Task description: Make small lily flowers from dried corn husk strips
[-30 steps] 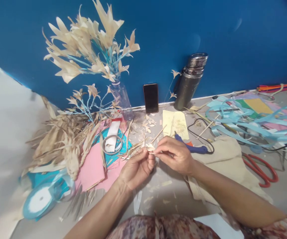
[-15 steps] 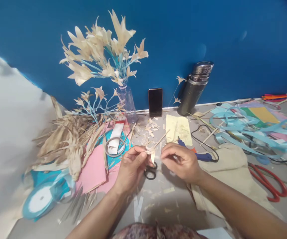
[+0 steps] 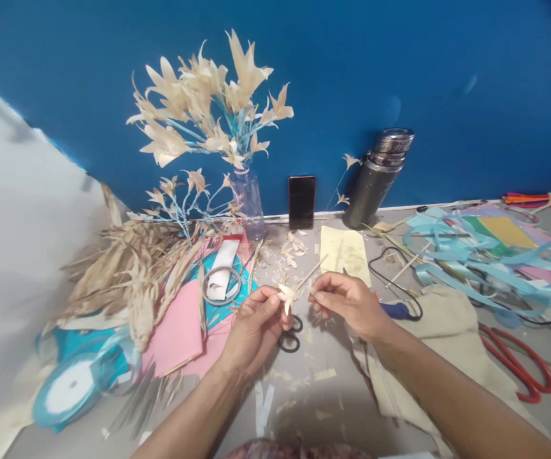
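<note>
My left hand (image 3: 256, 322) pinches a small cream husk flower (image 3: 286, 295) on a thin wooden stick (image 3: 311, 274). My right hand (image 3: 346, 303) is closed in a pinch just right of the flower, near the stick; what its fingertips hold is too small to make out. Small black scissors (image 3: 289, 335) lie on the table under my hands. Loose cream petals (image 3: 292, 245) are scattered beyond them.
A vase of cream flowers (image 3: 249, 204), a phone (image 3: 302, 202) and a steel flask (image 3: 375, 178) stand against the blue wall. Dried husks (image 3: 127, 274), pink paper (image 3: 179, 328) and a ribbon spool (image 3: 67, 389) lie left. Blue ribbons (image 3: 471, 255), a glue gun (image 3: 394, 310), beige cloth (image 3: 442, 331) and red scissors (image 3: 518, 363) lie right.
My hands have drawn slightly apart. The flower now shows clearly in my left fingers and the black scissors have come into sight. The view has tilted up a little.
</note>
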{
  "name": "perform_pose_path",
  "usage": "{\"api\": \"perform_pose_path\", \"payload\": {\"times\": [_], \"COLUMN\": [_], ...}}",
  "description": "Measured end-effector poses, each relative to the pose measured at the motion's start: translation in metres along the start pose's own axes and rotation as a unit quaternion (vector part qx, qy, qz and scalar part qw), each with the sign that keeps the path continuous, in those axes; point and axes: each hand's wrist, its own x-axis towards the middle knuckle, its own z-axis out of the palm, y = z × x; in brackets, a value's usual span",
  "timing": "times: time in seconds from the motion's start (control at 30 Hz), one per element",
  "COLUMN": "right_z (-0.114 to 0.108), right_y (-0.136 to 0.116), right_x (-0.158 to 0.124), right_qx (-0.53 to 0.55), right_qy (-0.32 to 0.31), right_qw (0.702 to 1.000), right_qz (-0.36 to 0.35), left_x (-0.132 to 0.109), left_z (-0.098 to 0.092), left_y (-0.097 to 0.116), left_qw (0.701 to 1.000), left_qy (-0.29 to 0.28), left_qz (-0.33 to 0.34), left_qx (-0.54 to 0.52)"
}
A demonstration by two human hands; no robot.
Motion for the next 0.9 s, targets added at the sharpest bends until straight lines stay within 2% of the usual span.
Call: {"api": "perform_pose_path", "payload": {"times": [0.1,0.2,0.3,0.47,0.53,0.63,0.77,0.9], "right_z": [0.000,-0.001,-0.002,0.004,0.007,0.011,0.012,0.015], "right_y": [-0.001,-0.003,-0.003,-0.003,-0.004,-0.004,-0.002,-0.002], "right_x": [-0.001,-0.002,-0.003,-0.008,-0.011,-0.014,-0.015,-0.016], "right_qx": [-0.006,-0.037,-0.033,-0.041,-0.066,-0.110,-0.129,-0.063], "right_qy": [-0.021,0.024,0.070,0.071,0.074,0.096,0.111,0.083], "right_qw": [0.999,0.994,0.993,0.991,0.987,0.978,0.977,0.991], "right_qz": [-0.032,-0.098,-0.094,-0.109,-0.124,-0.148,-0.126,-0.086], "left_x": [0.001,0.001,0.000,-0.004,-0.005,-0.007,-0.011,-0.014], "left_z": [-0.002,-0.005,-0.008,-0.009,-0.006,-0.003,-0.001,-0.001], "left_y": [-0.002,-0.005,-0.010,-0.013,-0.013,-0.014,-0.015,-0.015], "left_qw": [1.000,0.995,0.979,0.958,0.940,0.894,0.857,0.857], "left_qy": [0.008,0.027,0.040,0.033,0.042,0.055,0.076,0.109], "left_qz": [0.006,0.052,0.125,0.180,0.218,0.295,0.340,0.344], "left_qx": [0.021,0.080,0.157,0.220,0.260,0.333,0.381,0.368]}}
